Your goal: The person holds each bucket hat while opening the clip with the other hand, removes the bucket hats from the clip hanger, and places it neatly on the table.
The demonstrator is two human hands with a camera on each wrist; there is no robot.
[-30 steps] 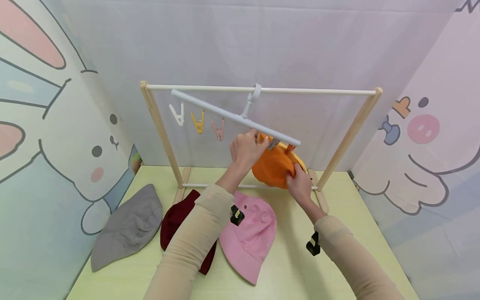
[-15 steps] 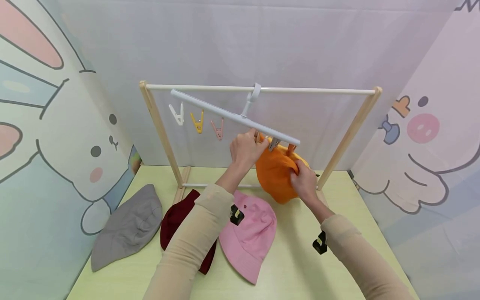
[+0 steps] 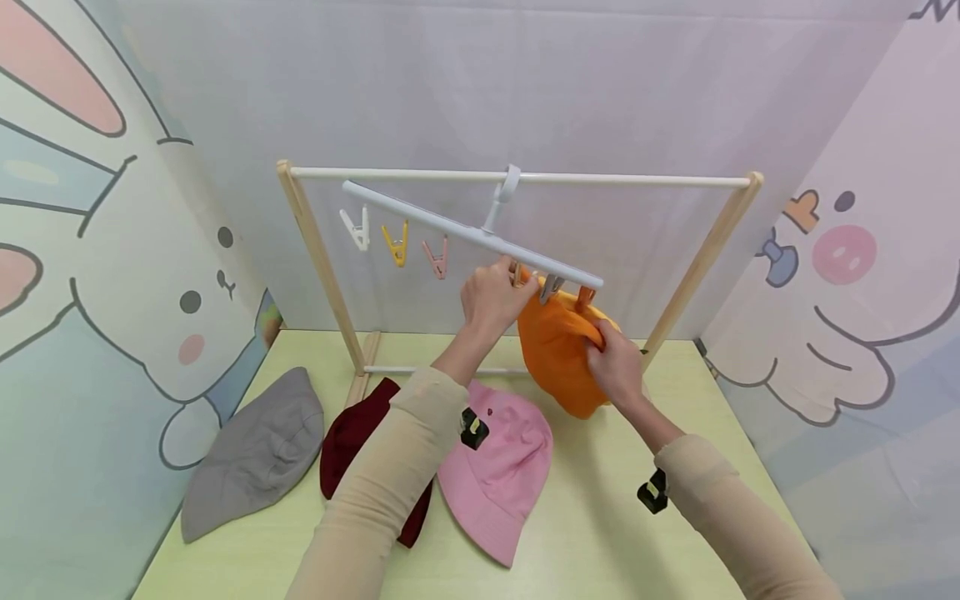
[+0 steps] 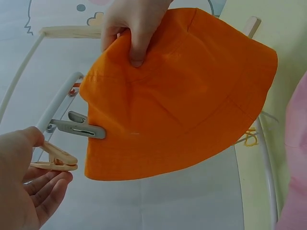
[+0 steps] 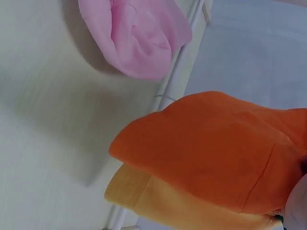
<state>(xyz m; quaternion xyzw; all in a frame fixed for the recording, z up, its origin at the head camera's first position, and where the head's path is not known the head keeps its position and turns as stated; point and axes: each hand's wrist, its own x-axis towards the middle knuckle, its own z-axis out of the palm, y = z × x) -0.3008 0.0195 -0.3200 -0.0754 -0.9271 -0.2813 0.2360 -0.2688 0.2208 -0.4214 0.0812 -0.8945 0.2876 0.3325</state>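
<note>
The left hand [image 3: 491, 298] pinches a cream clothes clip [image 4: 56, 158] between thumb and fingers. This clip is on the white hanger [image 3: 442, 223], and its tip lies just beside the hat's edge in the left wrist view. The right hand [image 3: 617, 362] grips an orange bucket hat [image 4: 192, 91] by a fold of its cloth, thumb on the outside. A grey clip [image 4: 81, 128] bites the hat's edge, and an orange clip [image 3: 585, 297] overlaps it at the hanger's end. Yellow lining [image 5: 182, 201] shows under the orange cloth in the right wrist view.
The hanger tilts down to the right from the rack's white rail [image 3: 637, 179]. White [image 3: 357, 229], yellow [image 3: 396, 244] and pink [image 3: 437, 257] clips hang at its left. Grey [image 3: 258, 458], maroon [image 3: 360, 421] and pink [image 3: 498, 467] bucket hats lie on the table.
The right hand has moved slightly right and toward the camera with the hat, whose crown hangs lower and further right. The left hand has stayed in place on the cream clip.
</note>
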